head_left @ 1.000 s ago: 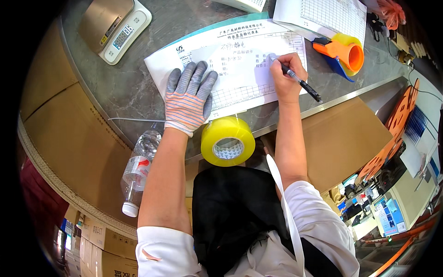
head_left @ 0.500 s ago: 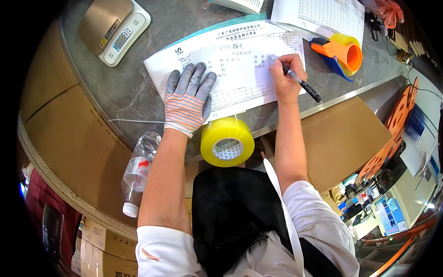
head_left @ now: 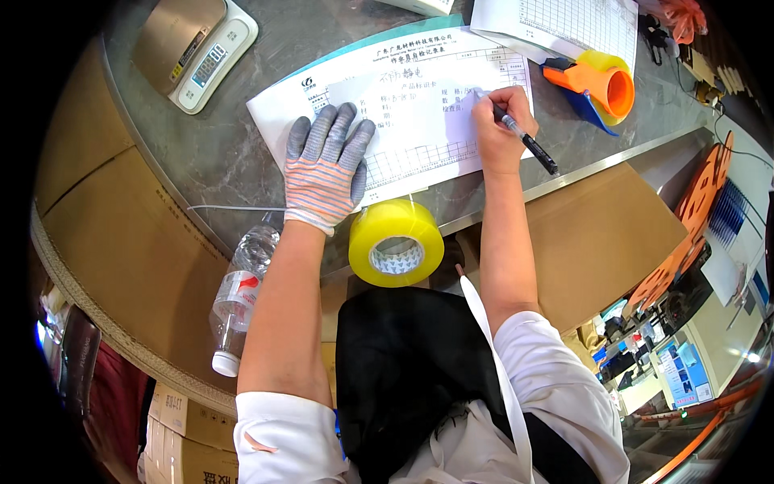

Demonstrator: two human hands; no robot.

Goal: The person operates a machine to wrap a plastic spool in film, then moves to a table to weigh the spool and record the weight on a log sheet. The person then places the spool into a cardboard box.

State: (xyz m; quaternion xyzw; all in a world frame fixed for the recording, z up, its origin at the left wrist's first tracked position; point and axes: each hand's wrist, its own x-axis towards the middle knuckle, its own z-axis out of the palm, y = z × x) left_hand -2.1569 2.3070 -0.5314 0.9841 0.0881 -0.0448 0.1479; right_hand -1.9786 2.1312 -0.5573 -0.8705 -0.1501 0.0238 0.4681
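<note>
My left hand, in a grey-coated striped glove, lies flat with fingers stretched out on the left part of the papers. Bare, my right hand grips a black pen, its tip on the right side of a small white card. That card bears print and some handwriting. Beneath it lies a larger printed form sheet with grids, on top of a teal-edged sheet or board. A roll of clear yellow tape stands at the table's near edge, below the papers.
A digital scale sits at the far left of the grey table. On the right are an orange-and-blue tape dispenser and more gridded papers. A plastic bottle lies beside my left forearm. Cardboard is at the right.
A little more handwriting shows at the pen tip on the card's right side. The whole view has shifted slightly; my left hand stays on the papers.
</note>
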